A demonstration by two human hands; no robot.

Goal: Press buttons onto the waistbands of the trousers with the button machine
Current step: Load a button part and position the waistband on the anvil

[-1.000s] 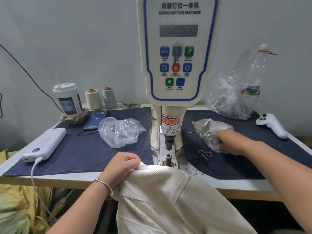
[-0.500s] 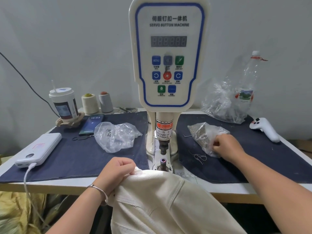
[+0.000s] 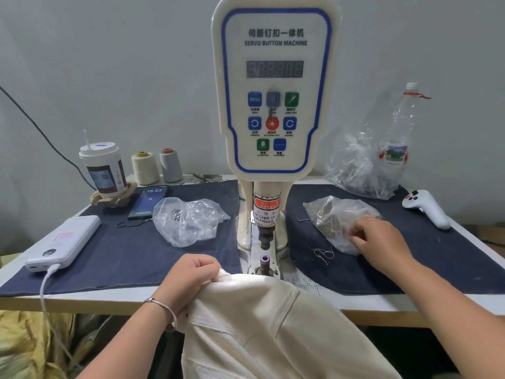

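Observation:
The white servo button machine stands at the middle of the table, its punch above a small lower die. Cream trousers hang over the table's front edge, their waistband just short of the die. My left hand grips the waistband at its left corner. My right hand reaches into a clear bag of small metal parts right of the machine, fingers curled at the bag's opening; what they hold is hidden. A second clear bag with button parts lies left of the machine.
Dark denim mats cover the table on both sides. At left are a white power bank with cable, a phone, a lidded cup and two thread cones. At right are a crumpled plastic bag with bottle and a white controller.
My right hand has drawn slightly back toward me along the bag of parts. The camera view tilted, so the machine sits lower in the picture. My left hand keeps its grip on the waistband.

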